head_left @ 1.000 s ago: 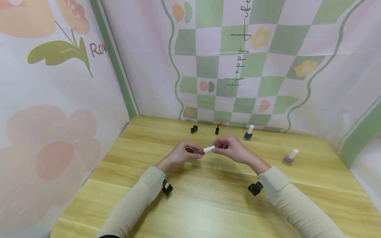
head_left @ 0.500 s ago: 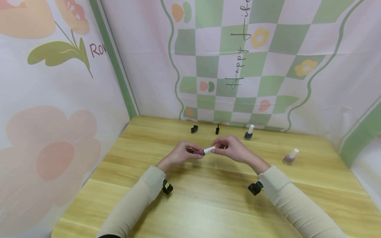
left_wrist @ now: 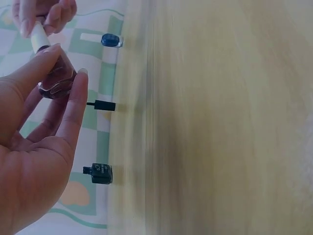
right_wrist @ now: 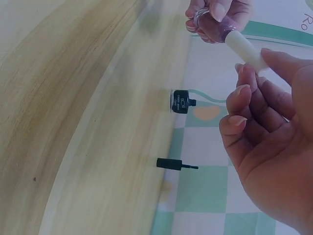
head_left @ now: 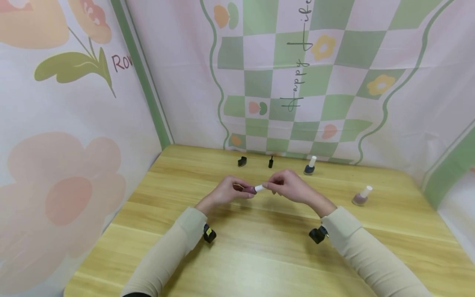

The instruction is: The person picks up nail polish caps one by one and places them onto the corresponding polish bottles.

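Between both hands, above the table, is a nail polish bottle (head_left: 250, 189) with dark purple polish and a white cap (right_wrist: 244, 50). My left hand (head_left: 225, 191) holds the glass body between thumb and fingers. The thumb and index finger of my right hand (head_left: 291, 186) pinch the end of the cap; its other fingers are curled loosely below. In the left wrist view the cap sits against the bottle's neck, and the bottle lies tilted. Part of the glass is hidden behind my left fingers.
On the wooden table (head_left: 256, 255), towards the back, stand an uncapped black nail polish bottle (head_left: 242, 161), its black brush cap (head_left: 271, 162) and a dark blue bottle (head_left: 309, 169) with a white cap. A mauve bottle (head_left: 360, 199) stands at the right. A patterned curtain (head_left: 289, 82) hangs behind.
My right fingertips have shifted slightly left along the white cap and changed their pinch, so less of the cap shows. My left hand and the bottle have hardly moved.
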A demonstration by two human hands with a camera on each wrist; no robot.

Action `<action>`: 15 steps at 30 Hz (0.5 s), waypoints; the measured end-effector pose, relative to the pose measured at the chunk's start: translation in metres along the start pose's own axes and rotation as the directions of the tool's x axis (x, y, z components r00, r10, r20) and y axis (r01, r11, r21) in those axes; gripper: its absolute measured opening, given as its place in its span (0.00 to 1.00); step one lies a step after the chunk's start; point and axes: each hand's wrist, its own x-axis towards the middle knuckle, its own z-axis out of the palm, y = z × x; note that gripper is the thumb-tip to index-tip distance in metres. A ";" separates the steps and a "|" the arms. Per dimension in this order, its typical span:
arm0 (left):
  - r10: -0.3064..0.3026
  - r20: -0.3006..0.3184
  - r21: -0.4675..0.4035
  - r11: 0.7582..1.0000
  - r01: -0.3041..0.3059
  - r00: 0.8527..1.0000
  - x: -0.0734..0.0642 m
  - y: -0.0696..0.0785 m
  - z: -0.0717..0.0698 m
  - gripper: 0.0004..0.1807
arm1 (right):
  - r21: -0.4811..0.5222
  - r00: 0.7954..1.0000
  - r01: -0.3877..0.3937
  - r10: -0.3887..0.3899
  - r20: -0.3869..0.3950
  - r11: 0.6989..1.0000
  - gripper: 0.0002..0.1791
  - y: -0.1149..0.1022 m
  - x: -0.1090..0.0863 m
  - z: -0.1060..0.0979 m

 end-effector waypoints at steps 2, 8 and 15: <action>0.000 -0.005 0.001 1.000 0.000 1.000 0.000 -0.001 0.000 0.12 | -0.012 1.000 0.011 -0.011 -0.003 1.000 0.08 0.001 0.000 0.000; -0.005 -0.013 0.003 1.000 0.005 1.000 0.000 -0.001 0.000 0.13 | 0.004 0.999 0.028 -0.028 -0.023 1.000 0.06 0.000 0.000 0.000; 0.000 -0.012 -0.013 1.000 0.000 1.000 0.000 0.002 0.000 0.12 | -0.003 0.999 -0.013 0.012 -0.030 1.000 0.15 -0.003 0.000 0.000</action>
